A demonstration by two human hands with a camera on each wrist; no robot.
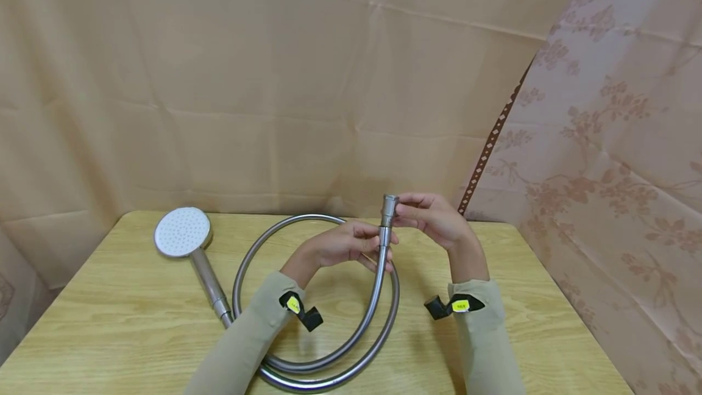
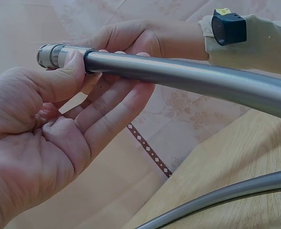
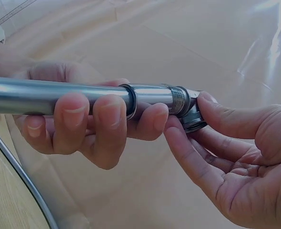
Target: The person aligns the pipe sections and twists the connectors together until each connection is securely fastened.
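A silver shower hose (image 1: 378, 285) rises off the table in front of me, its upper end nearly upright. My left hand (image 1: 347, 244) grips it just below the end, thumb on one side and fingers behind, over the smooth metal sleeve (image 3: 152, 94). At the tip is a ridged metal fitting (image 1: 390, 206), which my right hand (image 1: 436, 218) pinches between thumb and fingertips. Seen from the right wrist, part of this fitting (image 3: 194, 120) sits at an angle to the hose, beside a finely ridged ring (image 3: 179, 100).
The hose loops in a wide coil (image 1: 239, 267) on the wooden table (image 1: 120, 309). To the left lies a round shower head (image 1: 183, 232) with a white face, its handle (image 1: 208, 279) pointing toward me. Beige cloth (image 1: 247, 78) hangs behind, and patterned pink cloth (image 1: 620, 157) on the right.
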